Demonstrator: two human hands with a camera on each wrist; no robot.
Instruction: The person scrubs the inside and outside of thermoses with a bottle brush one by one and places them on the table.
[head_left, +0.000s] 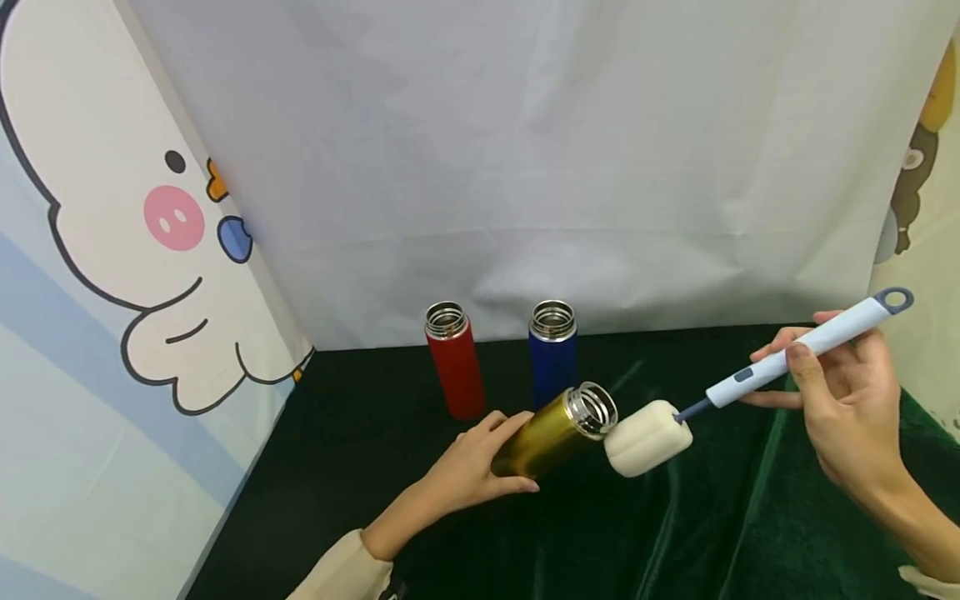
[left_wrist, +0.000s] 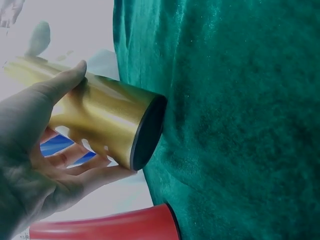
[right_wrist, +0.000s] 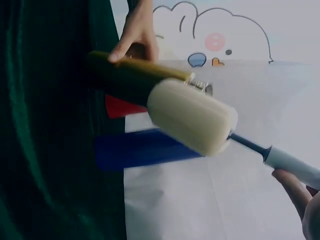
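In the head view my left hand (head_left: 472, 467) grips a gold metal bottle (head_left: 542, 437) round its lower body. The bottle leans to the right, and its open, lidless steel mouth (head_left: 592, 410) faces up and right. The left wrist view shows its dark base (left_wrist: 149, 134) close to the green cloth, thumb on one side and fingers on the other. My right hand (head_left: 851, 396) holds a sponge bottle brush by its light blue handle (head_left: 802, 350). The brush's white sponge head (head_left: 648, 439) points down and left, right beside the bottle's mouth and outside it.
A red bottle (head_left: 457, 367) and a blue bottle (head_left: 553, 354), both lidless, stand upright behind the gold one. Dark green velvety cloth (head_left: 720, 517) covers the table. A pale grey sheet (head_left: 525, 167) hangs at the back, with a cartoon-printed panel (head_left: 90, 275) at the left.
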